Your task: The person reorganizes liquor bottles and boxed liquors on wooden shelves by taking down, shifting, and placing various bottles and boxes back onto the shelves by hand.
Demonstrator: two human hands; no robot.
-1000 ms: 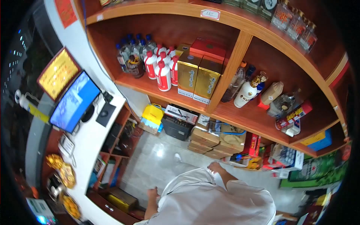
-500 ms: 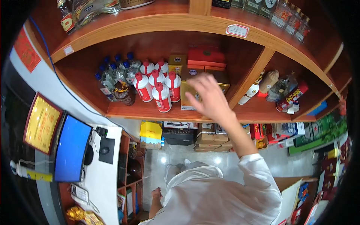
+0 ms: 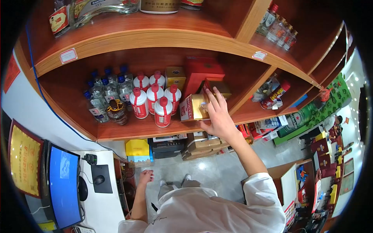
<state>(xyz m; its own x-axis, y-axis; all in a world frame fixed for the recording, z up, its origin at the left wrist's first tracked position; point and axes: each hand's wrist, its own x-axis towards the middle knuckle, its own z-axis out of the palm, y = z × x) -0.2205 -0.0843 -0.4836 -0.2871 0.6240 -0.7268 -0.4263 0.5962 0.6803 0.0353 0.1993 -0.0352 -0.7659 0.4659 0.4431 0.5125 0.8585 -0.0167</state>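
My right hand [image 3: 220, 118] reaches onto the shelf, its fingers and thumb around a gold carton [image 3: 200, 105]. That carton lies tipped, with a red-and-white end facing left. Behind it are another gold box [image 3: 220, 85] and a tall red box [image 3: 200, 73], and a smaller gold box [image 3: 175, 75] stands to their left. Several white bottles with red caps and labels [image 3: 162, 112] stand just left of the carton. My left hand [image 3: 147, 176] hangs low below the shelf, fingers loosely bent, with nothing visible in it.
Clear bottles with blue caps [image 3: 110, 91] and a dark round bottle [image 3: 117, 112] fill the shelf's left end. A wooden divider [image 3: 252, 89] rises right of my right hand. Cartons [image 3: 204, 145] sit on the floor below. A desk with a monitor [image 3: 64, 186] is at left.
My right hand has come down onto the gold carton, which has gone from upright to tipped. My left hand has moved forward. The whole view has shifted.
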